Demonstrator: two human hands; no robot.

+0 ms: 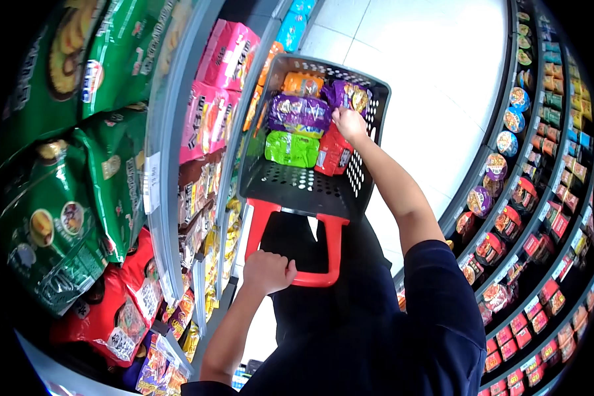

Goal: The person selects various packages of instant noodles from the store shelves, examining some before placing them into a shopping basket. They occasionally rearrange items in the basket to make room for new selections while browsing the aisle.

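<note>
My left hand (269, 272) is closed round the red handle (330, 267) of a black plastic shopping basket (297, 190). Inside the basket, my right hand (349, 123) touches a purple noodle packet (349, 94) at the far right; its fingertips are partly hidden, so its grip is unclear. Below that hand lies a red packet (330, 153). To the left, an orange packet (302, 84), another purple packet (299, 113) and a green packet (292, 149) lie in a column.
Close on the left, shelves hold large green bags (49, 222), red bags (123, 307) and pink noodle packs (227, 54). Across the tiled floor (425, 74), curved-looking shelves carry rows of instant noodle bowls (507, 222) and smaller packs.
</note>
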